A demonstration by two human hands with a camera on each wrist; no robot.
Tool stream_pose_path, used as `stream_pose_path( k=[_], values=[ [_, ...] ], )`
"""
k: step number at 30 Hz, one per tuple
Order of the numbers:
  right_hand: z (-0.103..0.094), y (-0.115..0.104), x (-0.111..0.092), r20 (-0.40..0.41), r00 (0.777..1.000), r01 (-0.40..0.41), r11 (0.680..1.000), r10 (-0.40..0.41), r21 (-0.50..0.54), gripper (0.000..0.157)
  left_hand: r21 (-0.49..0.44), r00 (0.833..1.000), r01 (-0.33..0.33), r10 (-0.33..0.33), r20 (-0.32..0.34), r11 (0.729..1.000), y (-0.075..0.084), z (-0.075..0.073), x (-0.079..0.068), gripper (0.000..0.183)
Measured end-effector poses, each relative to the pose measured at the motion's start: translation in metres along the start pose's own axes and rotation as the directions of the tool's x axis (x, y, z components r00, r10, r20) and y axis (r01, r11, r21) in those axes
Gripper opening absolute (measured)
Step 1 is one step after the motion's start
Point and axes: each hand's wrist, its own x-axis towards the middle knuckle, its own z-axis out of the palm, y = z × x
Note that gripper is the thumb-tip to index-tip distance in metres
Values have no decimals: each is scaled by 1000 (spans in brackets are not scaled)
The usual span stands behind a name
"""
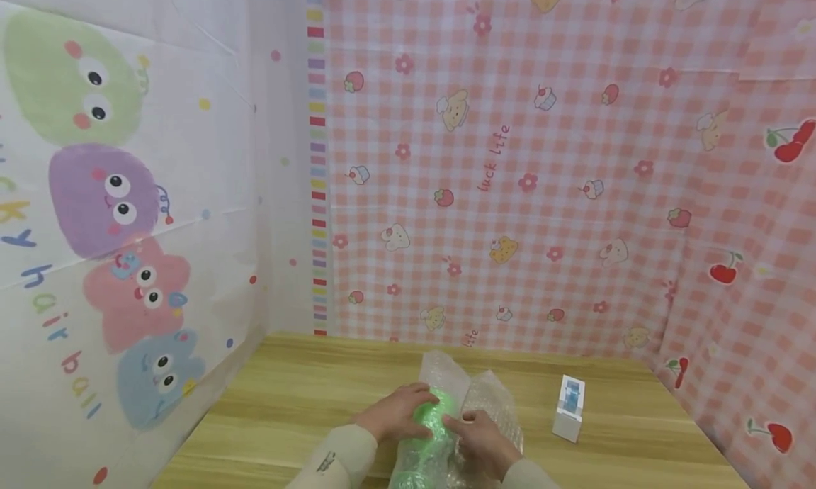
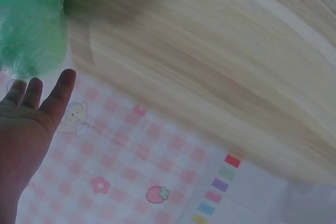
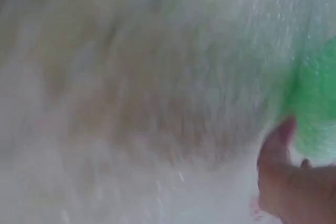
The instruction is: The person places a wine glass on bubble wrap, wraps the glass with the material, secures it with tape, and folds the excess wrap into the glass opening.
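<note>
A green object (image 1: 436,425) lies inside clear bubble wrap (image 1: 443,370) on the table; its exact kind is obscured by the wrap. My left hand (image 1: 398,412) rests across it from the left, thumb nearer me. In the left wrist view the fingers of that hand (image 2: 37,114) look fairly straight, their tips by the wrapped green end (image 2: 31,24). From the right, my right hand (image 1: 481,436) holds the loose flap of bubble wrap (image 1: 500,400), its thumb pointing to the green object. Blurred wrap fills much of the right wrist view, beside the right hand (image 3: 294,182).
A small white box (image 1: 567,422) with a blue top panel stands to the right on the wooden table (image 1: 306,390). Pink checked cloth (image 1: 510,212) hangs behind and at the right. On the left hangs a white cloth (image 1: 223,156) with cartoon figures.
</note>
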Motion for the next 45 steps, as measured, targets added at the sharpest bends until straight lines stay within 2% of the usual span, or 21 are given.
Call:
stream_pose_path(
  k=[2, 4, 7, 12, 18, 24, 31, 34, 45],
  values=[
    [1, -5, 0, -97, 995, 27, 999, -32, -45, 48, 10, 1000, -7, 7, -1, 1000, 1, 1, 2, 55],
    [3, -10, 1, -137, 989, 49, 996, -59, -76, 42, 5, 1000, -18, 18, -3, 1000, 1, 3, 3, 55],
    [5, -13, 1, -119, 992, 28, 998, -35, -61, 37, -26, 999, -39, 39, -11, 999, -1, 5, 3, 57],
    [6, -11, -2, -115, 993, 39, 999, -42, -21, 35, -54, 999, -43, 43, 7, 998, -2, 9, 1, 65],
    [2, -9, -4, -107, 993, 41, 999, -41, 3, 33, 12, 998, -56, 56, 5, 998, 5, 14, 1, 66],
    [0, -7, -6, -99, 995, 3, 1000, -3, 0, 29, 27, 998, -62, 62, 1, 998, 9, 17, 1, 65],
    [1, -10, -6, -118, 992, 33, 999, -34, -13, 32, 22, 998, -55, 55, -31, 998, 3, 18, 3, 65],
    [-1, -10, -6, -115, 993, 34, 999, -36, -17, 33, 54, 997, -62, 64, -40, 997, 2, 17, 4, 66],
    [-2, -10, -6, -138, 990, 20, 999, -24, -29, 32, 89, 999, -43, 43, 1, 995, 6, 14, 7, 68]
  ],
)
